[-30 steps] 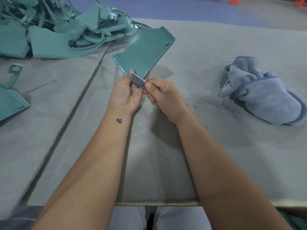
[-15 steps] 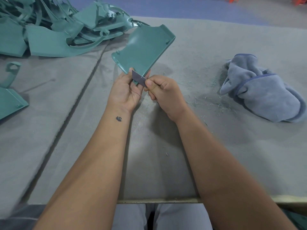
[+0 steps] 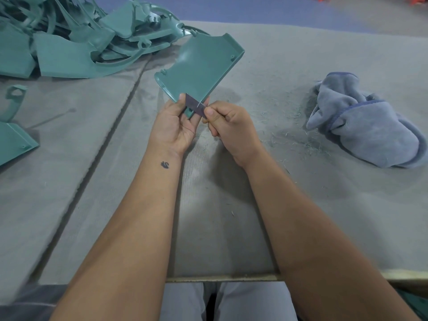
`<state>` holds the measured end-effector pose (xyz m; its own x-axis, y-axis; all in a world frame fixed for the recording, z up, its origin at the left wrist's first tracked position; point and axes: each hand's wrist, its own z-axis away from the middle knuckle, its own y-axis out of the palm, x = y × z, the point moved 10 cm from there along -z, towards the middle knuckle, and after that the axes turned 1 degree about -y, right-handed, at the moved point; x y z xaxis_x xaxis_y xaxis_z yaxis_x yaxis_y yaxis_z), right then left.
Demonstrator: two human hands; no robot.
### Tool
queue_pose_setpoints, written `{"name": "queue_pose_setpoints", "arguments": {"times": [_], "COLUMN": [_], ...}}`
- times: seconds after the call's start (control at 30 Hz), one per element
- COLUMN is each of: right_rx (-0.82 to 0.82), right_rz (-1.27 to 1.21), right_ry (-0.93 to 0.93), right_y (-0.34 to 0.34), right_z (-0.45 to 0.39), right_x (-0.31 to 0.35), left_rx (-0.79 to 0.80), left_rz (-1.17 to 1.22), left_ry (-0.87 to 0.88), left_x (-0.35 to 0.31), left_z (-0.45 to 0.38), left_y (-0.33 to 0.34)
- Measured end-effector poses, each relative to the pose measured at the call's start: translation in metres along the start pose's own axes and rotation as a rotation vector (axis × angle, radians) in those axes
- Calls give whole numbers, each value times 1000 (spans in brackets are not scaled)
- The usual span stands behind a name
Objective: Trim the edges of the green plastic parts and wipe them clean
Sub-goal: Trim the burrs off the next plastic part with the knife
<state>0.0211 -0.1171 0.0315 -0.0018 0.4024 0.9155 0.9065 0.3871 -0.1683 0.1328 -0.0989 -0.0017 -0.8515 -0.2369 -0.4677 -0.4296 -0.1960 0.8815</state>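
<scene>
Fingers of the left hand (image 3: 174, 125) are curling round the near corner of one green plastic part (image 3: 199, 68), thumb on its face and fingertips behind, and are holding it tilted up off the grey table (image 3: 266, 205). Across from it, the right hand (image 3: 231, 129) is pinching a small dark blade (image 3: 194, 105) between thumb and curled forefinger, and the blade is lying against the part's near edge just beside the left thumb. Judging by how the panel is standing out from a single corner grip without drooping, it is probably light and fairly stiff, with a smooth, faintly glossy face that could slip; taking it by the corner close to the cut looks sensible, since that is steadying the edge, though it is also putting the thumb near the blade. Thin moulded tabs along the rim look like the fragile spots. As for counts: one part is in hand, one blade, and one crumpled blue-grey cloth (image 3: 368, 126) is lying well apart to the right among green shavings (image 3: 291, 135). A tangled pile of green parts (image 3: 69, 42) is sitting at the far left, too overlapped to count, and two more pieces (image 3: 14, 126) are lying apart at the left edge.
</scene>
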Motion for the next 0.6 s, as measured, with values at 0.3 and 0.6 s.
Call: {"name": "queue_pose_setpoints", "arguments": {"times": [0.3,0.6], "right_rx": [-200,-498], "right_rz": [-289,-413], "right_ry": [40,240], "right_y": [-37,-79], "right_z": [-9,1], "right_x": [-14,-35], "left_rx": [-93,-138], "left_rz": [-71,-165], "left_ry": [20,15], "left_x": [-9,-10], "left_z": [-1,-9], "left_y": [-13,-17]}}
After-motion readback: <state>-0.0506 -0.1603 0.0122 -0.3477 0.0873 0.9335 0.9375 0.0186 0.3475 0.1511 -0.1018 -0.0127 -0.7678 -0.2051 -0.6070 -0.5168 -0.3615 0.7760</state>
